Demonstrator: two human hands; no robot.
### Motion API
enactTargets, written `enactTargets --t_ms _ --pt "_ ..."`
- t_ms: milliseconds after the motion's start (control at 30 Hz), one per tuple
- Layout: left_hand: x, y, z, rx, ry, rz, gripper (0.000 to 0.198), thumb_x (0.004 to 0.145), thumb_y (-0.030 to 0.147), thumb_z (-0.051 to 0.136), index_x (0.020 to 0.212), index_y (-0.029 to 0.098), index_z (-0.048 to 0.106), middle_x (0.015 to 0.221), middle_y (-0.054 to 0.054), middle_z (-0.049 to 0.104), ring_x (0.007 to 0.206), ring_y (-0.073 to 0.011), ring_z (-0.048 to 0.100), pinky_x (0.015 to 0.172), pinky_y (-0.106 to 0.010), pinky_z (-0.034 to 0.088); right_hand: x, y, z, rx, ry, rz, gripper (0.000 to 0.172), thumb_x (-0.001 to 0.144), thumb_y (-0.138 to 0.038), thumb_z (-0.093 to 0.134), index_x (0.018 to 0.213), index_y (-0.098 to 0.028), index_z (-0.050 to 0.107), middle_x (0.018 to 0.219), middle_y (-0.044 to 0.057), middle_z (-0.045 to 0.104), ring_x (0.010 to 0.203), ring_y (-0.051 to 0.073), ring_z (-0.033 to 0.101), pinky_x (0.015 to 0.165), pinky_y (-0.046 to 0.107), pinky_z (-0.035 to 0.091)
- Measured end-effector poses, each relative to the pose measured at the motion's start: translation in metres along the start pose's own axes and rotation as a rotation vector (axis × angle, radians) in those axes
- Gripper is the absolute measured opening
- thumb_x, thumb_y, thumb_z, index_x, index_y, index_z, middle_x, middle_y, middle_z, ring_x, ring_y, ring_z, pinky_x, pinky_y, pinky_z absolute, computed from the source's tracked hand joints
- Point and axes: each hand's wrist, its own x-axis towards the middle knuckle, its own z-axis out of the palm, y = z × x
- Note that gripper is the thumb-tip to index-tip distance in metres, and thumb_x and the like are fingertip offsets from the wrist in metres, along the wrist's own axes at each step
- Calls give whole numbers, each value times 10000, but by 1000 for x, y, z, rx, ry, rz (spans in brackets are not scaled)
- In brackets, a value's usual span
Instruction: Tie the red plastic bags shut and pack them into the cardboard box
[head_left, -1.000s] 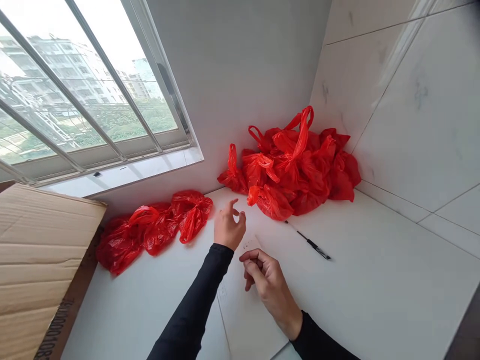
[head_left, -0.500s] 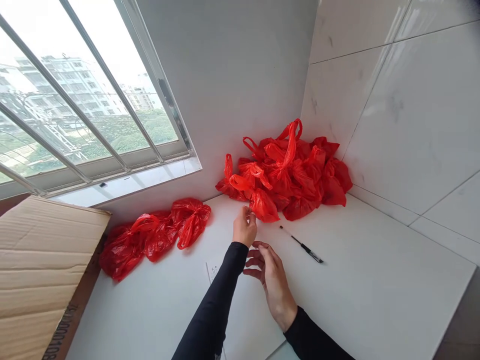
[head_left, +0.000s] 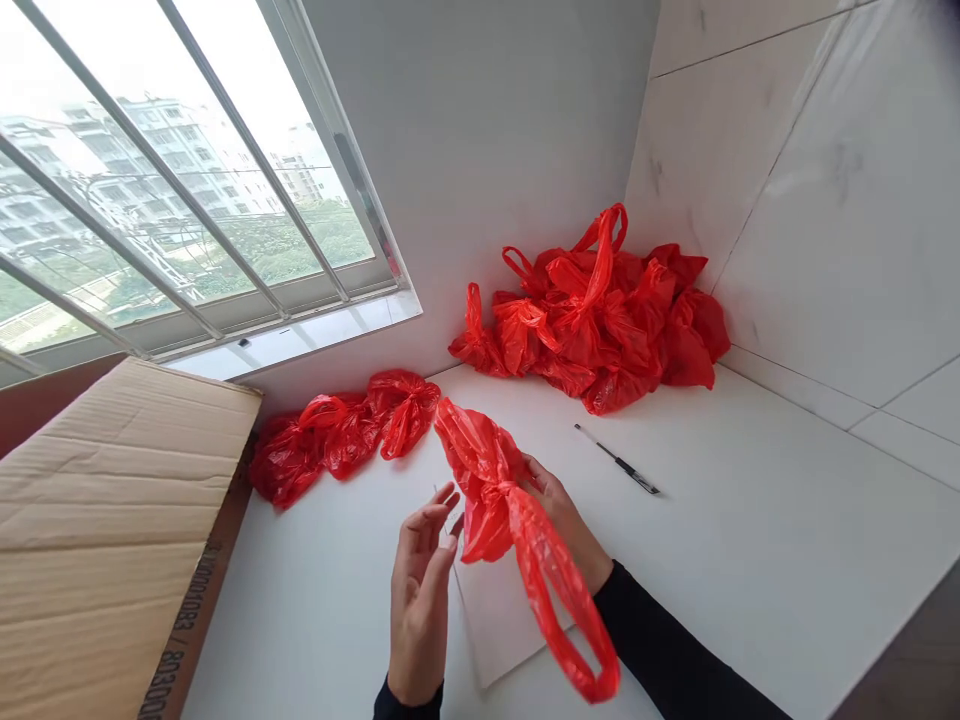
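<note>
My right hand [head_left: 564,522] grips a knotted red plastic bag [head_left: 495,490] at its knot, lifted above the white counter [head_left: 750,560]. One bag handle hangs down as a loop toward me. My left hand [head_left: 420,590] is beside the bag, palm up, fingers stretched and apart, its fingertips close to the plastic. A white sheet of paper [head_left: 502,625] lies under the hands. A pile of red bags [head_left: 600,310] fills the far corner. A row of red bags [head_left: 345,430] lies along the wall under the window.
A black pen [head_left: 619,461] lies on the counter right of the hands. A brown cardboard box [head_left: 105,530] stands at the left. The barred window [head_left: 172,200] is at the back left, tiled wall [head_left: 825,200] on the right.
My left hand reached to the corner pile and pulled one red bag out. The bag now hangs in my right hand near me, and my left hand has come back, opened.
</note>
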Motion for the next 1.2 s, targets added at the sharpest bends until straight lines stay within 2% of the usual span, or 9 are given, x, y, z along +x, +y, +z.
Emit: enactTargets --t_ms 100,167,233,333,500,600,833,1067,1200 --pt "2 -9 -13 -312 51 -177 420 917 476 646 1277 263 605 1358 -86 625 1293 -280 562 975 -368 529 -5 7 8 -50 -199 39 317 922 -402 690 1192 -240 651 1131 52 707 1025 236 667 941 384 512" --pt "3 -14 -18 -400 43 -259 451 858 518 707 1179 203 668 1169 -103 707 1078 -267 668 858 -352 574 -9 11 11 -180 -275 9 256 957 -389 652 1163 -237 649 1112 46 700 1020 223 656 947 371 501" --pt "1 -18 -22 -412 110 -249 457 788 529 778 1055 166 699 1033 -96 737 910 -237 697 792 -338 588 -12 16 10 -354 -284 -66 220 979 -391 621 1136 -240 656 1109 47 684 1036 220 640 957 364 491" --pt "-4 -19 -26 -414 189 -218 476 752 519 818 1034 159 686 999 -94 745 887 -248 710 795 -356 596 -14 21 6 -574 -261 -172 213 965 -417 642 1067 -235 687 1159 61 644 1107 232 605 999 360 465" --pt "-7 -19 -29 -425 164 -197 447 780 458 818 1095 185 656 911 -45 741 738 -180 700 707 -290 574 -15 23 5 -445 -305 -16 321 995 -493 576 1210 -261 629 1146 58 650 1022 211 628 911 345 506" --pt "-8 -20 -30 -400 94 -214 371 797 387 821 1061 169 679 939 -56 747 781 -184 709 747 -289 568 -16 19 7 -349 -300 63 392 977 -487 616 1313 -288 573 1162 48 646 1036 206 620 913 335 505" --pt "-14 -17 -26 -383 -3 -205 445 838 352 787 1242 209 665 1052 -65 743 866 -190 713 788 -287 557 -15 16 3 -253 -294 195 194 962 -413 661 1009 -226 681 887 -6 623 768 137 561 725 258 474" --pt "-9 -25 -24 -390 128 -165 319 830 421 781 1036 188 711 891 -27 741 845 -189 709 765 -274 554 -17 15 6 -294 -358 178 185 976 -388 643 1099 -251 662 1010 3 651 928 168 602 885 293 489" --pt "-11 -16 -20 -409 110 -159 325 896 460 694 1040 168 688 967 -68 745 902 -216 713 784 -290 557 -16 17 4 -311 -333 159 157 978 -392 641 1010 -240 658 964 -1 639 861 151 586 810 269 489"
